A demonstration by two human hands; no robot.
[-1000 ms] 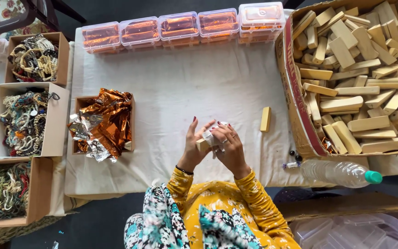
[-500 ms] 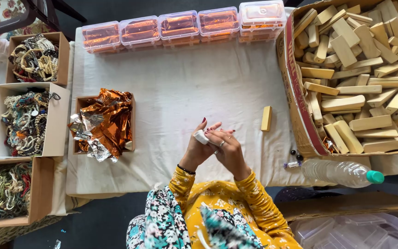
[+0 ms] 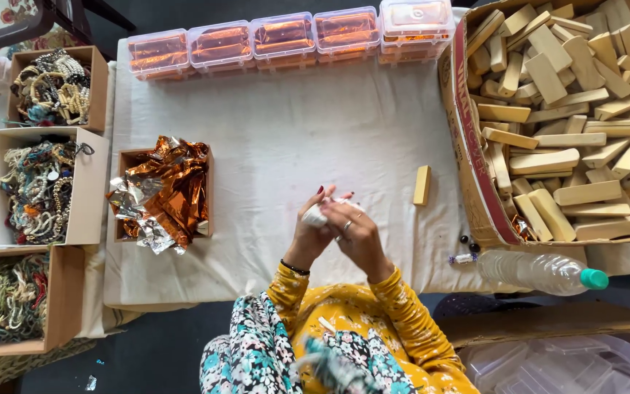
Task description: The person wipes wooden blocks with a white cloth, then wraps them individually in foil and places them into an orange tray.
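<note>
Both hands met above the near edge of the white-clothed desk (image 3: 315, 146): my left hand (image 3: 313, 232) and right hand (image 3: 359, 233) clamped together around a small silvery-white wrapped piece (image 3: 316, 215). It looked light, crinkly and slippery, best pinched at its ends.

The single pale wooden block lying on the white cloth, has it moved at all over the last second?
No. The pale wooden block lies at the same spot beside the big cardboard box.
</note>
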